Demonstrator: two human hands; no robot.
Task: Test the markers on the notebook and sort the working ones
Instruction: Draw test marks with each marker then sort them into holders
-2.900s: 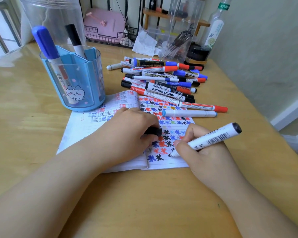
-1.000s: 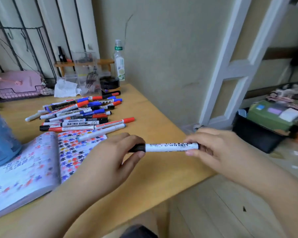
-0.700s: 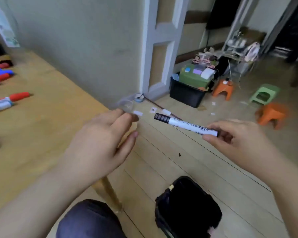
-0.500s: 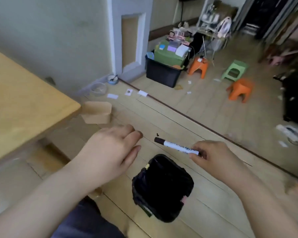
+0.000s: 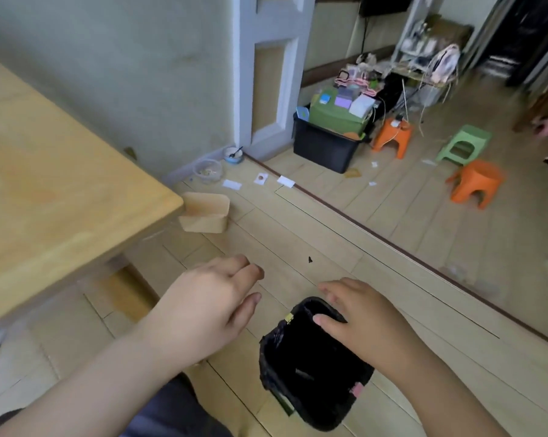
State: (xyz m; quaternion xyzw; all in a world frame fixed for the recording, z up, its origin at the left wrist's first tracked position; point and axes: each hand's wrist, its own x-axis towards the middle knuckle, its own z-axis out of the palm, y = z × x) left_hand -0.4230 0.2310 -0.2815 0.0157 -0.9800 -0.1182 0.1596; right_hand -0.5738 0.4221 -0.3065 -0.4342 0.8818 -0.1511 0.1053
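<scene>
Right hand (image 5: 365, 326) hangs directly over the small black bag-lined waste bin (image 5: 310, 370) on the floor, palm down, fingers loosely spread, holding nothing. Prob. the spot to drop a dud marker, but no marker shows in either hand or w/in the bin's dark inside, so can't tell where it is. Left hand (image 5: 209, 305) floats just left of the right, over bare floorboards, fingers relaxed & slightly curled, empty. Light wooden table (image 5: 61, 200) sits further left, beyond the left forearm; notebook & other markers out of view.
</scene>
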